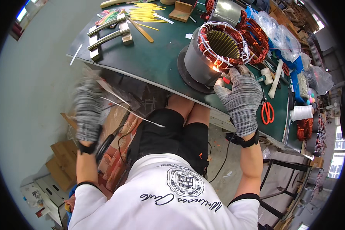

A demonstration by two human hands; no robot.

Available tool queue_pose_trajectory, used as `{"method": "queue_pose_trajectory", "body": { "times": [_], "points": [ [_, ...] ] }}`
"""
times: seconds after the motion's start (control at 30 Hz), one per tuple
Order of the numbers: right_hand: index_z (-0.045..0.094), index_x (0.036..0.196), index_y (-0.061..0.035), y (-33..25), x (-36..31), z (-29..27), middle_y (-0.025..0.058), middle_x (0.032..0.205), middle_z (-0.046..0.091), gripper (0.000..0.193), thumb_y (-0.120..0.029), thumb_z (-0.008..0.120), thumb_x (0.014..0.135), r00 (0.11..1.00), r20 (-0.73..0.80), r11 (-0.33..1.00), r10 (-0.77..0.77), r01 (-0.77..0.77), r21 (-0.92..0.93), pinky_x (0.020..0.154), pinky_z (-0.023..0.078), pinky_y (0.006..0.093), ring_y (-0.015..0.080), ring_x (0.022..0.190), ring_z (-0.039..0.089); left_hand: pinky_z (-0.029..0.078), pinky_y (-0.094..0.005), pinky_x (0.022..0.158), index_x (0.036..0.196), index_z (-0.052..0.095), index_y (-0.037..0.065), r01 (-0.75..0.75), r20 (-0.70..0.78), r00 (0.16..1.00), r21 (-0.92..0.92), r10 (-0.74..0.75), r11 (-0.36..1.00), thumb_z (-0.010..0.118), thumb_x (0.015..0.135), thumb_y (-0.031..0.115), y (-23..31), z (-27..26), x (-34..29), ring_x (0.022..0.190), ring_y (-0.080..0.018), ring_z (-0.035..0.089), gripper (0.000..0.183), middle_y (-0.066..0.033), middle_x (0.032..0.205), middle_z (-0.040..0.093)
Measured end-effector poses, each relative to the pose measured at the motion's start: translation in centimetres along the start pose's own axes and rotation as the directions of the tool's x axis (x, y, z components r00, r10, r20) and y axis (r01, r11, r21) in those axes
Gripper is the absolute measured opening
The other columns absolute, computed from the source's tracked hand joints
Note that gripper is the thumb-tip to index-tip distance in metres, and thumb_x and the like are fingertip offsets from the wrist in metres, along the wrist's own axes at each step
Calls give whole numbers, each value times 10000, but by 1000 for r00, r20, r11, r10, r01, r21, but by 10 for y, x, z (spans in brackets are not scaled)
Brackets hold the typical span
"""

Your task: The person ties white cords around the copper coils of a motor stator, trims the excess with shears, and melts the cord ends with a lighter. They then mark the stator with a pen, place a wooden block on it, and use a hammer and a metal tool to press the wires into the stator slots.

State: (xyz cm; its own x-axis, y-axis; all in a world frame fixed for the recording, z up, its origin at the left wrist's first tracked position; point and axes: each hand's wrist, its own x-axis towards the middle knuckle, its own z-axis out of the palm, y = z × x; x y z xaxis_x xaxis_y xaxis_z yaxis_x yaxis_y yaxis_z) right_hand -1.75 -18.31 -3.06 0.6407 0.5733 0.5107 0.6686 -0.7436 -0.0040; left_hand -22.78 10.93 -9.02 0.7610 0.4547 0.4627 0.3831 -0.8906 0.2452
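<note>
Briefly, flame (216, 69) should be applied, windings (229, 61) spared; lighter (226, 80) gripped by right hand (241, 96), grip of left hand (89, 109) cannot be told

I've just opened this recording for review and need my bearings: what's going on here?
A person sits at a green bench, wearing gloves on both hands. The right hand grips what looks like a red lighter, its flame at the lower edge of the white-laced copper windings on a grey motor stator. The left hand, motion-blurred, is off the bench's front edge, near loose white strands; its grip is unclear.
</note>
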Motion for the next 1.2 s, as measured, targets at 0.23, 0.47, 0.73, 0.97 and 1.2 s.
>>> {"method": "queue_pose_trajectory", "body": {
  "times": [0.23, 0.47, 0.73, 0.97, 1.2],
  "points": [
    [609, 731, -88, -4, 0, 9, 90, 814, 600, 220, -270, 639, 611, 998, -52, 997, 23, -20, 76, 635, 487, 399, 278, 744, 595, 372, -418, 935, 1176, 552, 198, -76, -105, 990, 182, 96, 980, 647, 733, 253, 52, 3, 32, 1096, -310, 476, 457, -102, 1146, 541],
    [623, 757, -82, -2, 0, 3, 90, 832, 610, 231, -259, 653, 612, 999, -32, 998, 24, -22, 56, 668, 496, 382, 275, 768, 596, 470, -390, 687, 1030, 583, 78, -399, 179, 913, 214, 366, 892, 554, 820, 150, 46, 97, 163, 745, -263, 595, 224, -85, 779, 611],
    [604, 729, -88, 4, -2, 6, 73, 808, 589, 225, -279, 649, 618, 999, -40, 1000, -18, 18, 4, 612, 483, 390, 272, 727, 591, 458, -410, 693, 833, 636, 76, -315, 242, 940, 332, 242, 889, 563, 776, 425, 93, 146, 124, 791, -274, 601, 361, -98, 755, 620],
    [601, 740, -97, 7, -1, 10, 65, 796, 588, 245, -303, 659, 621, 994, -87, 998, -60, 61, 3, 602, 483, 385, 271, 714, 586, 512, -399, 721, 991, 594, 77, 146, 167, 970, 175, -175, 974, 635, 760, 279, 64, 167, 150, 856, -302, 631, 310, -172, 923, 620],
    [606, 759, -95, 8, -4, 10, 74, 801, 596, 273, -334, 673, 645, 995, -92, 996, -23, 31, 78, 645, 490, 393, 275, 745, 591, 504, -417, 729, 912, 589, 14, 0, 377, 925, 126, -48, 992, 689, 680, 195, 39, 144, 130, 840, -359, 610, 311, -185, 910, 618]
  ]
}}
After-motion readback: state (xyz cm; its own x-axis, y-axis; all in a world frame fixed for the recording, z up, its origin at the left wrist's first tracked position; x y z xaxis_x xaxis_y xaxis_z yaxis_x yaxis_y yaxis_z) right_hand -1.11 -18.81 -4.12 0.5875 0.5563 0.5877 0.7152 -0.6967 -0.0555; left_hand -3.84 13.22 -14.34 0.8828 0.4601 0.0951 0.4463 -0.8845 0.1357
